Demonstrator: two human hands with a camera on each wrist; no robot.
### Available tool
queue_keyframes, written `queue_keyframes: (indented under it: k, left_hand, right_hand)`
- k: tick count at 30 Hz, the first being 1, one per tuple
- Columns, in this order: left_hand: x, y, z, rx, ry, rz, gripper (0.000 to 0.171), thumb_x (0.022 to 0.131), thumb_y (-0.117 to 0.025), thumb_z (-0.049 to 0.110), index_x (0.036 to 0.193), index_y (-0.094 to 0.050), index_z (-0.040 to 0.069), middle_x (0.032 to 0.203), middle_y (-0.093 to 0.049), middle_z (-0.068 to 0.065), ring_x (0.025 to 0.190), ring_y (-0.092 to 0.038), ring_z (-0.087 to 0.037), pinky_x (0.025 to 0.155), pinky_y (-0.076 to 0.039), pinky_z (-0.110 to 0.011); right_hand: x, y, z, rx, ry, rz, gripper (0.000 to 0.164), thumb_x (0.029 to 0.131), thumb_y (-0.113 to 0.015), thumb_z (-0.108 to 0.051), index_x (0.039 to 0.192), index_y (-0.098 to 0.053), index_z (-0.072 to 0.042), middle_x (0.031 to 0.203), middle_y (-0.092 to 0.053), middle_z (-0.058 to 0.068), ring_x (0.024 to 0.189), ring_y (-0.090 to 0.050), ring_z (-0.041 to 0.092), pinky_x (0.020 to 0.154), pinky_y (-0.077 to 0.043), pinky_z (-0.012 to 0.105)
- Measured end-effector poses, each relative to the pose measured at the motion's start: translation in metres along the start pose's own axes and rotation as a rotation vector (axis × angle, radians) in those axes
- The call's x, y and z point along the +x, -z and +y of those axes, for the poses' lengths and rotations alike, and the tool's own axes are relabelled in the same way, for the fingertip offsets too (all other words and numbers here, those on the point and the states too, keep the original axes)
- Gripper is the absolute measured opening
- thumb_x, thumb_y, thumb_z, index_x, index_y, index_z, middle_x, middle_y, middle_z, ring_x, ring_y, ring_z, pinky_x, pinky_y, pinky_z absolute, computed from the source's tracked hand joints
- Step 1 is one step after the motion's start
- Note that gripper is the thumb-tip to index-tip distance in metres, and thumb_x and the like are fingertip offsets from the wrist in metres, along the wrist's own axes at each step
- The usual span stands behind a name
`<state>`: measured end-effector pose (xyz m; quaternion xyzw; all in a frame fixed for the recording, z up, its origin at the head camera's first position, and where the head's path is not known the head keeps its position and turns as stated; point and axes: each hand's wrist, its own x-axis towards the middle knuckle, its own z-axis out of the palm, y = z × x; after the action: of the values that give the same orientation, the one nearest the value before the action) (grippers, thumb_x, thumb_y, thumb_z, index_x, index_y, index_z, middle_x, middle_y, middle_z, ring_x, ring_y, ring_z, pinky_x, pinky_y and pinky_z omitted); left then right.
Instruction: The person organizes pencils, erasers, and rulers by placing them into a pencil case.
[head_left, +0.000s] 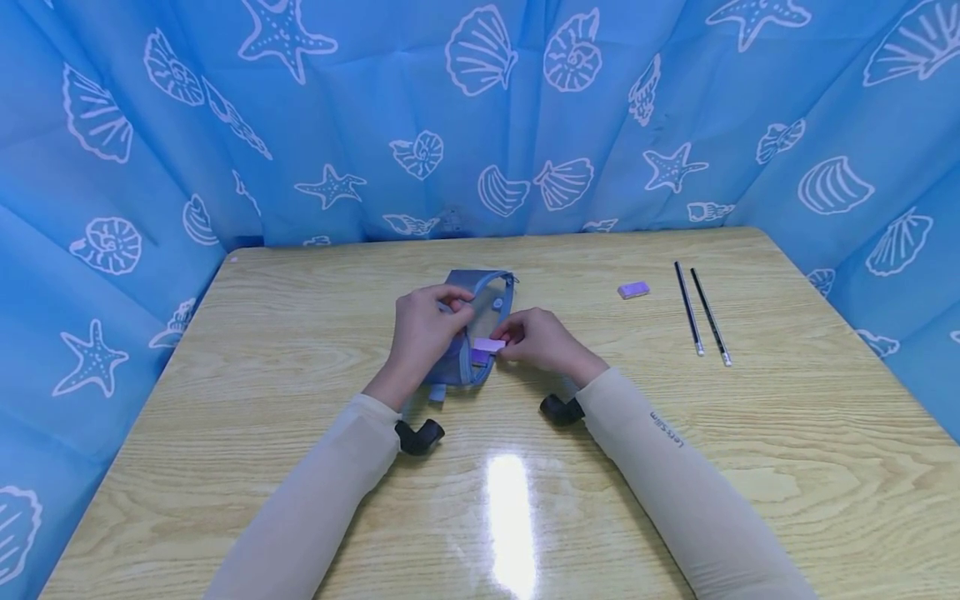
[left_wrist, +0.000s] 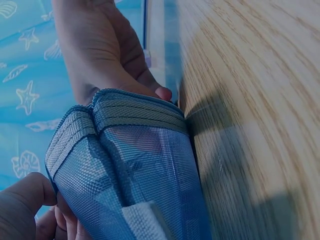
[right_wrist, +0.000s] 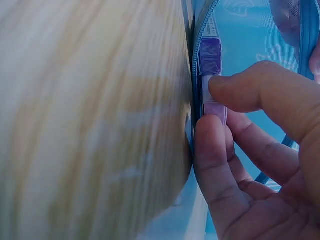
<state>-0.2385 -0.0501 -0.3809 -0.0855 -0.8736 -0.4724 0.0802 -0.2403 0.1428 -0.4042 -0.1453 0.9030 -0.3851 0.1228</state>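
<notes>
A blue mesh zip pouch (head_left: 467,277) lies on the table with its zipper undone. My left hand (head_left: 427,329) pinches the upper edge of its opening, as the left wrist view also shows along the pouch's rim (left_wrist: 140,112). At the mouth, my right hand (head_left: 543,340) holds a light purple eraser (head_left: 490,344) between thumb and fingers, partly inside the pouch. Just beyond that eraser, a darker purple eraser (right_wrist: 210,56) lies within the pouch in the right wrist view. The mesh and my fingers hide some of the inside.
Another purple eraser (head_left: 633,289) lies on the wooden table (head_left: 300,325) right of the pouch. Farther right are two dark pencils, a left one (head_left: 688,308) and a right one (head_left: 711,317). A blue shell-print curtain (head_left: 420,100) hangs behind and at both sides.
</notes>
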Motion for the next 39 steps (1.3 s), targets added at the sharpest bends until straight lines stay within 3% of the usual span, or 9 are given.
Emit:
queue_keyframes:
  k: [16, 28, 34, 39]
  left_hand:
    - [0.001, -0.001, -0.001, 0.016, -0.017, 0.003, 0.019, 0.082, -0.067, 0.014, 0.098, -0.078, 0.012, 0.074, -0.067, 0.003, 0.056, -0.062, -0.01, 0.048, -0.046, -0.026]
    - [0.001, 0.0, 0.0, 0.024, -0.009, -0.004, 0.02, 0.083, -0.066, 0.015, 0.099, -0.077, 0.012, 0.076, -0.067, 0.003, 0.057, -0.063, -0.01, 0.048, -0.046, -0.026]
    - [0.001, 0.0, 0.0, 0.022, 0.005, -0.001, 0.019, 0.084, -0.068, 0.015, 0.1, -0.077, 0.011, 0.076, -0.067, 0.003, 0.057, -0.063, -0.01, 0.049, -0.047, -0.027]
    - [0.0, 0.0, 0.001, 0.017, 0.012, 0.001, 0.019, 0.084, -0.067, 0.015, 0.1, -0.077, 0.011, 0.076, -0.067, 0.002, 0.057, -0.063, -0.011, 0.049, -0.047, -0.027]
  right_hand:
    - [0.002, -0.005, -0.003, 0.083, -0.016, -0.014, 0.032, 0.086, -0.061, -0.002, 0.117, -0.07, -0.002, 0.104, -0.07, 0.011, 0.092, -0.065, 0.02, 0.074, -0.052, 0.028]
    - [0.006, -0.005, -0.007, 0.062, -0.018, 0.009, 0.029, 0.089, -0.062, -0.006, 0.117, -0.071, -0.006, 0.107, -0.071, 0.01, 0.095, -0.066, 0.021, 0.078, -0.053, 0.031]
    - [0.002, 0.011, -0.001, 0.091, 0.011, 0.057, 0.034, 0.089, -0.059, -0.005, 0.121, -0.068, -0.003, 0.111, -0.069, 0.014, 0.1, -0.067, 0.026, 0.084, -0.054, 0.037]
    - [-0.004, 0.043, 0.018, -0.065, 0.006, 0.209, 0.035, 0.089, -0.058, -0.004, 0.124, -0.064, 0.001, 0.114, -0.065, 0.021, 0.101, -0.065, 0.033, 0.089, -0.053, 0.044]
